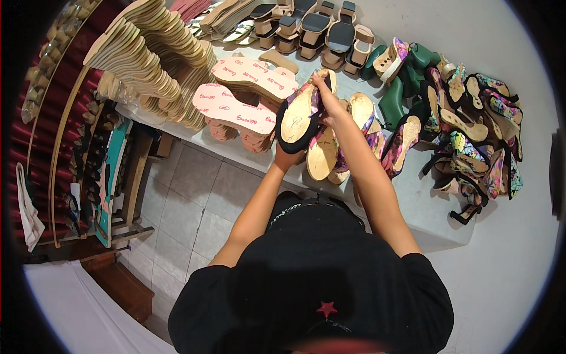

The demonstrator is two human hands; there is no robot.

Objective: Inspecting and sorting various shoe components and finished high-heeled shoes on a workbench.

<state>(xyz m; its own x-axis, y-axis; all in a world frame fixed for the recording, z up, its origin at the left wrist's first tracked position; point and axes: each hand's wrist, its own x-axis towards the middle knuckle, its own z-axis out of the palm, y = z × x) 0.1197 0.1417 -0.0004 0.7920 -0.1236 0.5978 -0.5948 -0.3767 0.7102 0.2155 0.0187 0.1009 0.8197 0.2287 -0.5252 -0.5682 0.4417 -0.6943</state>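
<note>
Above the table's near edge I hold a shoe (296,122) with a tan insole, a black rim around its near end and a floral upper. My left hand (288,157) is closed on the near end from below, its fingers mostly hidden. My right hand (330,106) grips the far end, thumb near the floral upper. Just under and right of it lies a sandal with a tan insole (320,162). Another floral sandal (361,108) sits beside my right wrist, partly hidden by the forearm.
Tall stacks of sole-shaped boards (141,65) and pink printed insoles (236,112) stand left on the table (436,206). Black-topped heeled sandals (340,36) line the back. Green shoe lasts (392,103) and a heap of floral heels (471,135) lie right. A shelf (112,183) stands left.
</note>
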